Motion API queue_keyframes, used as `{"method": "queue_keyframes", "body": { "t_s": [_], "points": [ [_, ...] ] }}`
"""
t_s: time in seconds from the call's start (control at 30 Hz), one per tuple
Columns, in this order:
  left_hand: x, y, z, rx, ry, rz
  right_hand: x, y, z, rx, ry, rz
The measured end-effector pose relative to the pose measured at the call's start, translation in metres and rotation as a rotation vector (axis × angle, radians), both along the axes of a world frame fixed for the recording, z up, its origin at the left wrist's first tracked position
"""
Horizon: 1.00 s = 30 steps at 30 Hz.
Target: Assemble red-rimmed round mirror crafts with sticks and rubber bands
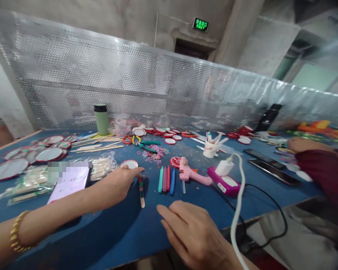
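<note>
My left hand [116,189] is over the table with its fingers curled together. They close on the top end of a wooden craft stick [142,197] banded with dark green and red. Most of the grip is hidden behind the fingers. A round white disc with a red rim [129,164] lies just beyond that hand. My right hand [191,230] hovers or rests near the table's front edge, I cannot tell which. Its fingers are stretched out and hold nothing. Several coloured markers [165,180] lie side by side beyond it, beside a pink glue gun [195,176].
A purple power strip [224,182] with a white plug and cable [239,206] stands at right. Phones [273,172] lie farther right, near a co-worker's sleeve [321,168]. Bagged sticks [30,183], a lit phone [70,182], pliers [149,146], a cup [210,149] and green bottle [101,122] surround.
</note>
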<state>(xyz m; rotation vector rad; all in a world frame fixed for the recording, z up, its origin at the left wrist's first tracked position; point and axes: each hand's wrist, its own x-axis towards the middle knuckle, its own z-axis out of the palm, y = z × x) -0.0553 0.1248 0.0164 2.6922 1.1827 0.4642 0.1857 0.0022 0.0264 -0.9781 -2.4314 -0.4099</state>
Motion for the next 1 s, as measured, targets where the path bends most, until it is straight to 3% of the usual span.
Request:
{"method": "queue_keyframes", "body": {
  "t_s": [0.1, 0.2, 0.3, 0.4, 0.5, 0.6, 0.8, 1.0],
  "points": [
    [0.001, -0.001, 0.01, -0.012, 0.063, 0.044, 0.031, 0.008, 0.002, 0.171, 0.037, -0.155],
    [-0.002, -0.014, 0.019, 0.094, 0.065, 0.045, 0.061, 0.03, 0.009, 0.232, -0.005, -0.304],
    [-0.007, -0.041, 0.024, 0.214, 0.119, 0.003, 0.079, 0.053, 0.012, 0.191, -0.127, -0.399],
    [-0.006, -0.076, 0.023, 0.212, 0.238, 0.028, 0.085, 0.07, 0.005, 0.211, -0.189, -0.457],
    [0.002, -0.103, 0.017, 0.203, 0.25, 0.062, 0.085, 0.081, -0.004, 0.183, -0.212, -0.467],
    [0.011, -0.114, 0.005, 0.262, 0.149, 0.107, 0.087, 0.086, -0.009, 0.098, -0.233, -0.477],
    [0.023, -0.111, -0.023, 0.423, 0.045, 0.124, 0.095, 0.09, -0.017, 0.061, -0.203, -0.471],
    [0.026, -0.105, -0.035, 0.427, 0.092, 0.149, 0.1, 0.094, -0.024, 0.063, -0.147, -0.434]
  ]
}}
